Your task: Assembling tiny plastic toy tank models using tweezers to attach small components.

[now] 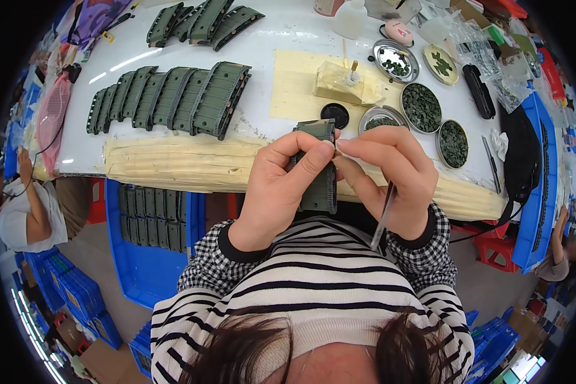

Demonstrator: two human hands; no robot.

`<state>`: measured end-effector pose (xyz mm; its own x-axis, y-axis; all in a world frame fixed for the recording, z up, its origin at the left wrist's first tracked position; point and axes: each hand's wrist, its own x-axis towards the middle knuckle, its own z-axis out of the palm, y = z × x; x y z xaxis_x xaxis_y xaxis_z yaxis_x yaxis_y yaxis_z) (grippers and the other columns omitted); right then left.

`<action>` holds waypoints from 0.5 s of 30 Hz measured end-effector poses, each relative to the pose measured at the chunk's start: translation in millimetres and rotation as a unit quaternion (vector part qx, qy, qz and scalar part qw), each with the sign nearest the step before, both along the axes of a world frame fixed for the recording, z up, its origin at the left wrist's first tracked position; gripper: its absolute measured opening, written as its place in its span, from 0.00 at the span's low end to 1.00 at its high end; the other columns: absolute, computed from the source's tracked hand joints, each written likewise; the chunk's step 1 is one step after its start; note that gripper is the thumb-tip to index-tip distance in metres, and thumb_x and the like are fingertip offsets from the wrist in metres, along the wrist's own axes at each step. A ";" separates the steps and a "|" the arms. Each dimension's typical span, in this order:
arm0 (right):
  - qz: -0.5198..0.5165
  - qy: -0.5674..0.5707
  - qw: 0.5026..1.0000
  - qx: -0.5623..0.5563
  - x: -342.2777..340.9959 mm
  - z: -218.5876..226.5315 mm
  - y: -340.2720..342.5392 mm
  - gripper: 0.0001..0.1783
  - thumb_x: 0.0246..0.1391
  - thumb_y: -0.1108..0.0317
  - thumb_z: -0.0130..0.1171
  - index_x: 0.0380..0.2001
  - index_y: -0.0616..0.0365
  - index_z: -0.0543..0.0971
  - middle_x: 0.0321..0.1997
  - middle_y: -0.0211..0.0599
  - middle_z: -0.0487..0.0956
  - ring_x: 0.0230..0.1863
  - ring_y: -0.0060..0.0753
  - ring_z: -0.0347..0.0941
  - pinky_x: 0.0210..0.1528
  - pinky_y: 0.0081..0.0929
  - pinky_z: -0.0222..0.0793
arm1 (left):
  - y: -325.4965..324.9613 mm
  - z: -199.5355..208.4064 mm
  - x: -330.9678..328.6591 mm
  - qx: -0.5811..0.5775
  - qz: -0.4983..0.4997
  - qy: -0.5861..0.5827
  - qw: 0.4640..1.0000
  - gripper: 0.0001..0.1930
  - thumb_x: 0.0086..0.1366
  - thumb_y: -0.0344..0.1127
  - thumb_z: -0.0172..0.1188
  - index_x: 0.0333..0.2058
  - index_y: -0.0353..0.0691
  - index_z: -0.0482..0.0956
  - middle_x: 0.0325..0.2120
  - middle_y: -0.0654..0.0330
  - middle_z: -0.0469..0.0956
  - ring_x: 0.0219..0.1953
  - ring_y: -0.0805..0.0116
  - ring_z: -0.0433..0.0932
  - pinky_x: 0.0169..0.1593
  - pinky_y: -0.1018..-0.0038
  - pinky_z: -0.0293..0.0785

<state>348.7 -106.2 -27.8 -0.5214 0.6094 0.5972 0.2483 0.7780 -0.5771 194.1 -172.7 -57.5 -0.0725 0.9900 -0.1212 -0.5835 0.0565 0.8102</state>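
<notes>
My left hand (272, 185) grips a dark green, slightly curved panel (319, 192) with ridged edges, holding it upright in front of my chest. The left thumb and index finger meet near its upper right edge. Close beside that edge are the fingertips of my right hand (400, 176), brought together; whether a small piece sits between them is too fine to make out. A slim metal tool like a pair of tweezers (384, 217) is tucked in the right palm, pointing down toward my body.
Joined green panels (173, 96) lie left on the white table (83, 144); more (208, 25) lie behind. Dishes of small green pieces (420, 107) stand right, near a paper-wrapped block (345, 83) and black lid (335, 116). A blue crate (141, 269) holds panels below left. Other people sit at both sides.
</notes>
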 end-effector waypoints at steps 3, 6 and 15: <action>-0.006 -0.020 0.991 0.136 -1.2 -6.8 2.4 0.16 0.35 0.72 0.70 0.33 0.57 0.82 0.30 0.29 0.78 0.28 0.27 0.75 0.29 0.21 0.66 | 1.8 0.7 6.5 0.008 0.051 0.064 0.997 0.07 0.69 0.35 0.55 0.34 0.37 0.76 0.35 0.64 0.79 0.37 0.81 0.75 0.43 0.81 0.72; -0.010 -0.035 0.984 0.176 -0.8 -7.1 2.9 0.17 0.33 0.73 0.70 0.33 0.58 0.81 0.29 0.29 0.78 0.28 0.27 0.74 0.29 0.22 0.66 | -1.0 -3.9 1.1 0.019 0.033 0.077 0.996 0.07 0.69 0.34 0.54 0.34 0.36 0.76 0.39 0.61 0.79 0.41 0.79 0.75 0.47 0.80 0.72; -0.011 -0.013 0.998 0.055 1.6 -7.2 -4.3 0.16 0.34 0.76 0.69 0.32 0.58 0.81 0.28 0.30 0.77 0.24 0.29 0.73 0.27 0.23 0.66 | -3.1 -1.9 -4.8 -0.018 -0.019 0.048 0.998 0.07 0.68 0.33 0.55 0.35 0.35 0.77 0.38 0.60 0.79 0.42 0.77 0.75 0.49 0.78 0.71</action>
